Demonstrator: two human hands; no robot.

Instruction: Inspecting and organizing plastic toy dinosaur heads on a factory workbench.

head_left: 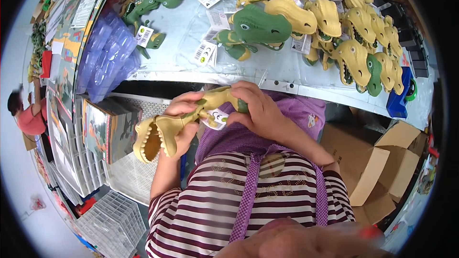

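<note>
I hold a tan toy dinosaur point(162, 131) with green patches and a wide-open jaw in front of my chest, below the table edge. My left hand point(184, 124) grips its neck just behind the head, the jaw pointing down-left. My right hand point(258, 110) closes over its body and tail end. A white paper tag point(217, 116) hangs from the toy between my hands.
The table point(191, 33) carries several green and tan toy dinosaurs point(260, 26) with tags, and a stack of clear blue trays point(107, 52) at its left. Printed boxes point(107, 131) stand left, white mesh baskets point(112, 220) below, open cardboard cartons point(377, 162) right. Another person point(28, 114) stands far left.
</note>
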